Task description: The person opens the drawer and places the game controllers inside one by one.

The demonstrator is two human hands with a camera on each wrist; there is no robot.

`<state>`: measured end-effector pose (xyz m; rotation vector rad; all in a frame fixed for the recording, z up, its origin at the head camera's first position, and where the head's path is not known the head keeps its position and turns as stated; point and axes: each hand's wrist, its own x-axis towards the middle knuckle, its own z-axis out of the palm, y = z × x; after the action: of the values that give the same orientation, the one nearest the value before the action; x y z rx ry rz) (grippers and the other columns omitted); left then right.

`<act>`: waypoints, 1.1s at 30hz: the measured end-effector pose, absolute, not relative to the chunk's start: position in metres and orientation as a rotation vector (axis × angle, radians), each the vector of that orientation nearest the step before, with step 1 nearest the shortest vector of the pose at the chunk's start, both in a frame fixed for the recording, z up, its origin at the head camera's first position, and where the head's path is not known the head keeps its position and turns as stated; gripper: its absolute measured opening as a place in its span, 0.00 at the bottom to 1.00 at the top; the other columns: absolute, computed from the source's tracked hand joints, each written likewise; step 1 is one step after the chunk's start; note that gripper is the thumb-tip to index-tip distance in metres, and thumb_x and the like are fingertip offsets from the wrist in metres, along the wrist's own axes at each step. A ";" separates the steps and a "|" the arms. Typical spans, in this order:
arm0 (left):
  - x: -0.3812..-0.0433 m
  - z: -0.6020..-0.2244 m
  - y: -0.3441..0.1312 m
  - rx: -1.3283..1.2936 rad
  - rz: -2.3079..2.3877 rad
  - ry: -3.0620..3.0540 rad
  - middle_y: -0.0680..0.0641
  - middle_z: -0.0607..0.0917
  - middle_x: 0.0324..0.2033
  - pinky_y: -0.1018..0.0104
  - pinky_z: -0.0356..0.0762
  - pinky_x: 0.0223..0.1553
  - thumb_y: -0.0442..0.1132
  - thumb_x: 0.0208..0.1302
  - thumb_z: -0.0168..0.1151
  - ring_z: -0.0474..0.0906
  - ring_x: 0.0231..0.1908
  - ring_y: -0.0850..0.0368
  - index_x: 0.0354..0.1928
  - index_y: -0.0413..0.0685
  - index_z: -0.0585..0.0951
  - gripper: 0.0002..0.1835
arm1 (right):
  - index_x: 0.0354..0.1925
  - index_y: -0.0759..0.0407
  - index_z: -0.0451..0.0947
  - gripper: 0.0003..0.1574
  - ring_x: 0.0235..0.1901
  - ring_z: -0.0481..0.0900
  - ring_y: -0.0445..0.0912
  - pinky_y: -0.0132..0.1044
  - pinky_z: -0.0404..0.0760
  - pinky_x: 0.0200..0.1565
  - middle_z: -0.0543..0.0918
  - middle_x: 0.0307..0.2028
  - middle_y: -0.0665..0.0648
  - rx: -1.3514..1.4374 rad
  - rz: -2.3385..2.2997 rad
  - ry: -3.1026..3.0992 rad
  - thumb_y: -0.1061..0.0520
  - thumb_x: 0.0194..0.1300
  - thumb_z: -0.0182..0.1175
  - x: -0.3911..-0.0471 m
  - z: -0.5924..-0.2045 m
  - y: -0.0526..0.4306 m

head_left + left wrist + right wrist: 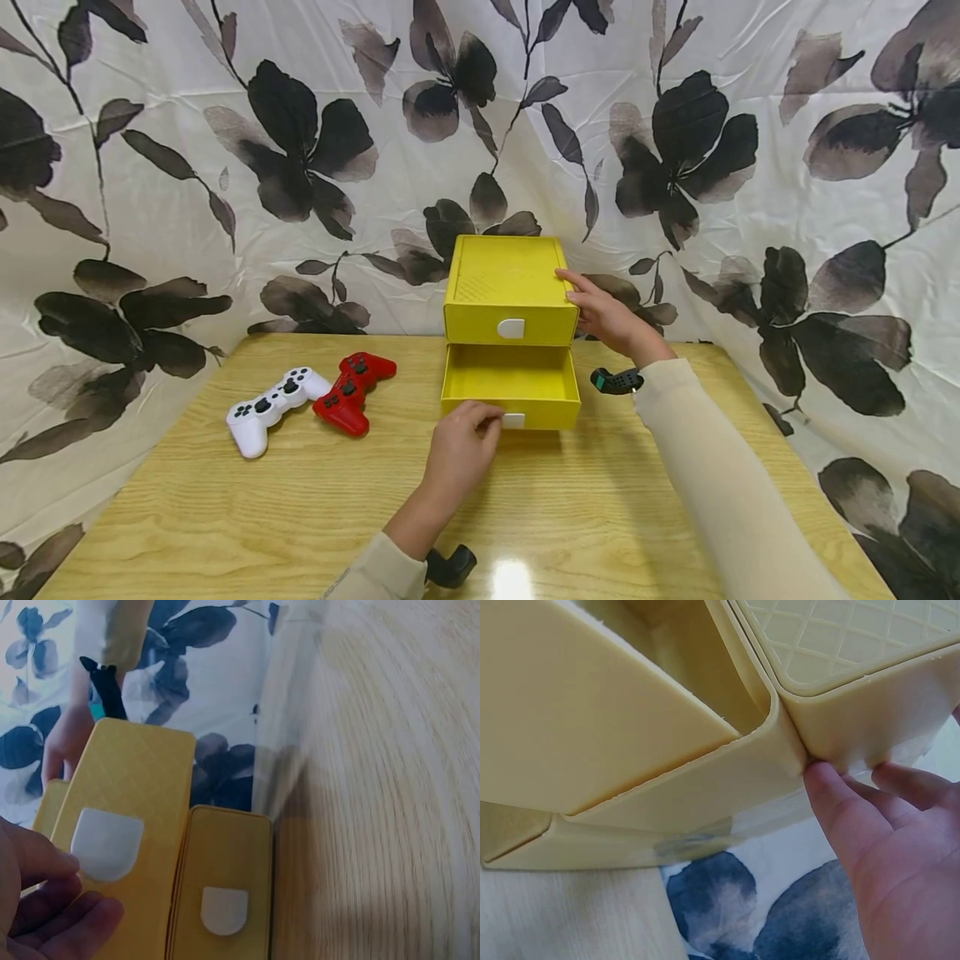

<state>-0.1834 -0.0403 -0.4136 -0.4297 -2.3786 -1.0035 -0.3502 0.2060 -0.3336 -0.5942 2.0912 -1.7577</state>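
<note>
A yellow drawer box (510, 271) with white handles stands at the back of the table. Its upper drawer is closed, and a drawer (517, 375) below it is pulled out, with nothing visible inside. My left hand (459, 446) is at that drawer's front, thumb and finger pinching the edge of its white handle (109, 844). Another closed drawer (225, 855) shows below it in the left wrist view. With fairly straight fingers, my right hand (611, 321) rests against the box's right side near the top edge. Those fingers (847, 802) touch the side wall.
On the wooden table (300, 517), left of the box, lie a white game controller (273, 404) and a red game controller (351, 392), touching or nearly so. A floral cloth (300, 167) hangs close behind the box. Dark straps with devices sit at both wrists.
</note>
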 end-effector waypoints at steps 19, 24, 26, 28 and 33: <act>-0.185 -0.414 -0.078 -0.336 -1.076 -2.275 0.53 0.82 0.25 0.74 0.74 0.26 0.33 0.58 0.64 0.72 0.22 0.62 0.33 0.49 0.82 0.03 | 0.77 0.41 0.42 0.37 0.74 0.53 0.58 0.61 0.49 0.72 0.44 0.77 0.54 -0.576 -1.733 2.138 0.45 0.75 0.40 -0.349 -0.335 0.205; -0.185 -0.413 -0.086 -0.278 -1.112 -2.293 0.53 0.80 0.24 0.73 0.75 0.26 0.33 0.57 0.63 0.71 0.22 0.62 0.31 0.49 0.80 0.04 | 0.77 0.41 0.42 0.37 0.74 0.53 0.58 0.61 0.49 0.72 0.45 0.77 0.55 -0.572 -1.734 2.135 0.44 0.75 0.40 -0.349 -0.334 0.205; -0.186 -0.413 -0.090 -0.257 -1.109 -2.302 0.53 0.80 0.23 0.72 0.75 0.26 0.33 0.57 0.63 0.71 0.22 0.62 0.31 0.49 0.79 0.03 | 0.77 0.41 0.41 0.37 0.74 0.53 0.58 0.60 0.49 0.72 0.45 0.77 0.55 -0.573 -1.737 2.132 0.45 0.75 0.40 -0.348 -0.334 0.205; -0.187 -0.414 -0.094 -0.239 -1.104 -2.312 0.53 0.80 0.23 0.72 0.76 0.27 0.33 0.57 0.62 0.71 0.23 0.62 0.32 0.49 0.79 0.03 | 0.77 0.41 0.42 0.37 0.74 0.53 0.58 0.60 0.49 0.72 0.45 0.77 0.55 -0.572 -1.742 2.129 0.45 0.75 0.40 -0.348 -0.334 0.205; -0.192 -0.415 -0.107 -0.175 -1.108 -2.340 0.53 0.81 0.24 0.71 0.75 0.27 0.38 0.60 0.62 0.71 0.23 0.62 0.35 0.48 0.80 0.03 | 0.77 0.42 0.41 0.37 0.74 0.53 0.58 0.60 0.49 0.73 0.44 0.77 0.55 -0.579 -1.751 2.116 0.45 0.75 0.40 -0.349 -0.334 0.205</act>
<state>-0.1919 -0.1065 -0.4153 -0.1755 -2.3397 -1.1083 -0.3486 0.2049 -0.3341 -0.5787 2.1163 -1.7511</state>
